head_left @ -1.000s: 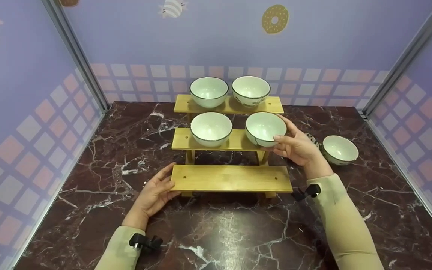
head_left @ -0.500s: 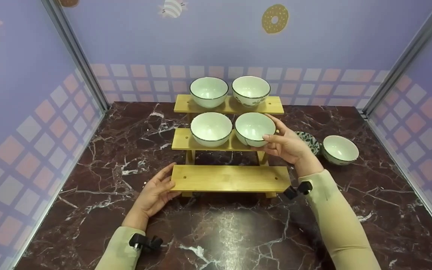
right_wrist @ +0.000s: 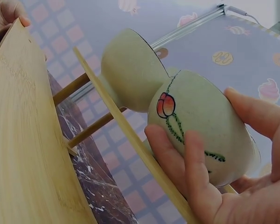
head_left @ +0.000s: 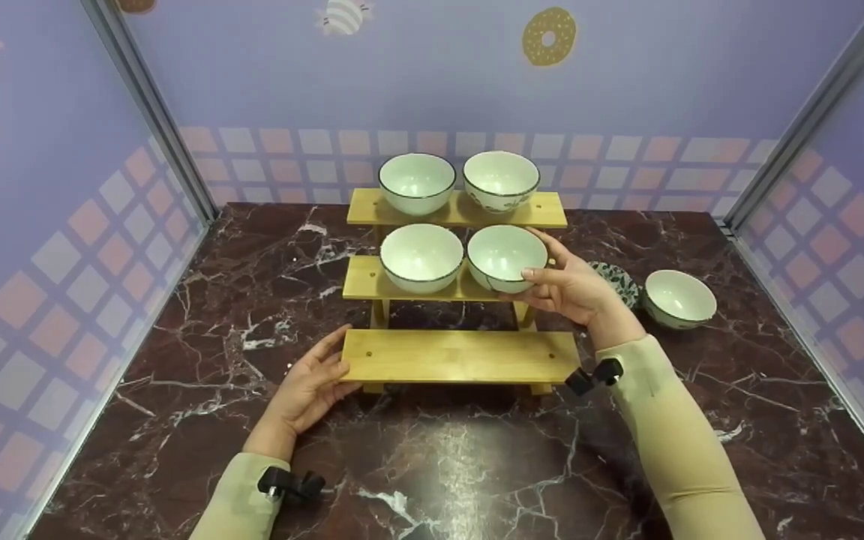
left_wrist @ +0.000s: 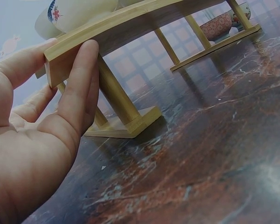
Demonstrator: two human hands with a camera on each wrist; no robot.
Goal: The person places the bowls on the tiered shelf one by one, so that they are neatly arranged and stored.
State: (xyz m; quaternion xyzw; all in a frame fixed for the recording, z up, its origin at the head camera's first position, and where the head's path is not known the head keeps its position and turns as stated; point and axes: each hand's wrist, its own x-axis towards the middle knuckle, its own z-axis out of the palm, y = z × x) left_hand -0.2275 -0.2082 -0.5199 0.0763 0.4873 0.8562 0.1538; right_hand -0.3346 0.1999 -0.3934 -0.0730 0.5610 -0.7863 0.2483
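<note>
My right hand point(head_left: 571, 289) holds a pale green bowl point(head_left: 505, 255) by its right side, at the right part of the middle step. In the right wrist view this bowl point(right_wrist: 196, 121) shows a red tulip with a green stem, and its rim is next to another bowl's. My left hand point(head_left: 316, 382) grips the left end of the three-step wooden stand point(head_left: 462, 356) at the lowest step. Left of the held bowl, a white bowl point(head_left: 422, 257) sits on the middle step. On the top step stand a pale green bowl point(head_left: 417, 184) and a white patterned bowl point(head_left: 502, 181).
Right of the stand, on the dark marbled table point(head_left: 214, 315), are a white bowl point(head_left: 679, 298) and a green-patterned dish or bowl point(head_left: 616, 283), partly hidden by my right hand. Panelled walls point(head_left: 432, 82) enclose the table at the back and both sides.
My right hand has moved the pale green bowl left along the middle step, close to the white bowl. More of the green-patterned piece now shows. My left hand has stayed put.
</note>
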